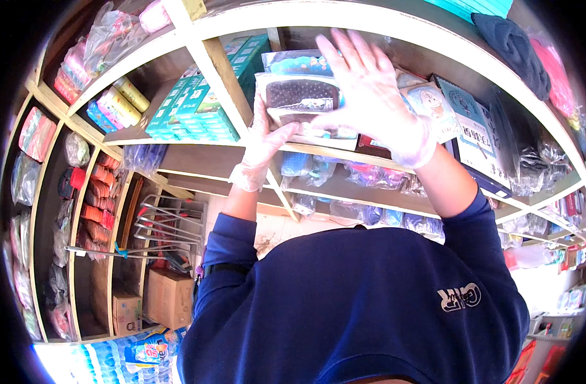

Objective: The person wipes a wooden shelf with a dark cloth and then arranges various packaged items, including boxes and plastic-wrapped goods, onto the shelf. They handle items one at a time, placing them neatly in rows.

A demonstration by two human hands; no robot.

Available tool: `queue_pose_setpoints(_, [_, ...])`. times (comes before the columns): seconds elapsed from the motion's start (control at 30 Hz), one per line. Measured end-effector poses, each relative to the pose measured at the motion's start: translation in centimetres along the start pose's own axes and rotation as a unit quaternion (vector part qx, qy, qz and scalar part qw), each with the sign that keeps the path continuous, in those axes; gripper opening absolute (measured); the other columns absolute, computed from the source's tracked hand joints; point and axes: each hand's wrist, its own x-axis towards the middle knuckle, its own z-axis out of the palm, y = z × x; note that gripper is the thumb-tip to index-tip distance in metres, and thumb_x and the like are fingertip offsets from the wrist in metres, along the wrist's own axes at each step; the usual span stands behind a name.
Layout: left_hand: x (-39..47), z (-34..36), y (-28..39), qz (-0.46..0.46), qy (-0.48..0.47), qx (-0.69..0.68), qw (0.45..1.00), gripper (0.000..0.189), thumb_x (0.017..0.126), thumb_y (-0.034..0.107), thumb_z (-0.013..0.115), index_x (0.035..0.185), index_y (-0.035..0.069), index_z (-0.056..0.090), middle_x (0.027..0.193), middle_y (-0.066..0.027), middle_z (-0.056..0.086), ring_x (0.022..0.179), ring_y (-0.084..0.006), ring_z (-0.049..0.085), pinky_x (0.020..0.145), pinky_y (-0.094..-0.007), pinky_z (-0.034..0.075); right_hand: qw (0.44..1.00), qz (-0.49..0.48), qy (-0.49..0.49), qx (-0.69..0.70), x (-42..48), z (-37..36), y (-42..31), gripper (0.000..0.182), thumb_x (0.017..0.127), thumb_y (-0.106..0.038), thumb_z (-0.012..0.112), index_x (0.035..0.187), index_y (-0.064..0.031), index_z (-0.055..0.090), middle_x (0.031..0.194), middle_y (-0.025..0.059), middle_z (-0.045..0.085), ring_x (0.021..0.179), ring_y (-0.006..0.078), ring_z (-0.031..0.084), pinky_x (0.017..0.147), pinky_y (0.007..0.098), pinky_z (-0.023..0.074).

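A stack of flat plastic-wrapped packages (300,115) stands on the shelf before me; the front one shows a dark, white-dotted panel. My left hand (266,132), in a clear thin glove, lies along the stack's left side, thumb across the lower front corner. Whether it grips or only rests there is unclear. My right hand (367,84), also gloved, is spread over the stack's right part with nothing in it. Slight blur marks its fingertips. Behind the stack shows a blue package with a bow print (298,65). The right hand hides part of these packages.
Green boxes (202,103) are piled left of the wooden divider (228,79). A framed board with writing (485,139) and a picture package (432,108) lean at the right. Bagged goods (298,165) fill the shelf below. Metal racks (170,225) and a cardboard box (169,297) stand lower left.
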Motion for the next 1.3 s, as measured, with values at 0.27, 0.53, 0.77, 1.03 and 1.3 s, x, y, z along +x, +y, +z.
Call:
queue_pose_setpoints(0.27, [-0.4,-1.2,-0.6,-0.042,-0.019,-0.026,0.999,0.105,0.076,-0.001,0.071,0.148,0.016,-0.003,0.143,-0.0087,0.029,0.128,-0.0209,0.034,0.101,-0.0337,0.038,0.994,-0.078,-0.063,-0.048,0.3,2.1,-0.4,0.095,0.061,-0.061,0.070,0.134,-0.0072,0.041,0.133,0.0180,0.044,0.128,0.0343,0.037,0.106,0.0496,0.0262])
queue_pose_setpoints(0.53, [0.7,1.9,4.4,-0.122,0.090,-0.057,0.987,0.046,0.080,-0.007,0.059,0.123,0.005,0.048,0.113,-0.0033,0.059,0.104,-0.0149,0.055,0.094,-0.0292,0.043,0.988,0.053,-0.103,0.104,0.3,-1.4,2.5,0.106,0.065,-0.040,0.078,0.147,-0.0142,0.016,0.142,0.0231,0.032,0.131,0.0364,0.032,0.108,0.0492,0.0244])
queue_pose_setpoints(0.77, [3.5,3.0,5.7,-0.015,0.144,-0.036,0.989,0.042,0.083,-0.005,0.055,0.124,0.003,0.047,0.114,-0.0058,0.059,0.104,-0.0147,0.056,0.091,-0.0297,0.044,0.804,0.214,-0.099,0.546,-5.0,2.9,6.0,0.105,0.073,-0.021,0.078,0.148,-0.0076,0.006,0.134,0.0219,0.042,0.123,0.0278,0.043,0.101,0.0332,0.0373])
queue_pose_setpoints(1.03, [3.9,8.5,3.7,-0.056,0.134,-0.108,0.984,0.042,0.084,-0.003,0.059,0.123,0.005,0.048,0.112,-0.0046,0.059,0.099,-0.0125,0.056,0.088,-0.0282,0.044,0.782,0.338,-0.064,0.519,-6.8,1.4,8.4,0.078,0.080,-0.021,0.072,0.139,0.0049,0.028,0.124,0.0163,0.053,0.108,0.0182,0.056,0.091,0.0272,0.0455])
queue_pose_setpoints(1.3, [1.8,8.8,2.5,-0.076,0.055,-0.068,0.993,0.048,0.083,-0.003,0.062,0.126,0.005,0.043,0.111,-0.0039,0.058,0.098,-0.0123,0.056,0.089,-0.0270,0.045,0.862,0.296,-0.034,0.409,-9.6,1.7,8.1,0.087,0.078,-0.027,0.073,0.145,-0.0070,0.021,0.140,0.0168,0.037,0.129,0.0250,0.035,0.104,0.0339,0.0330])
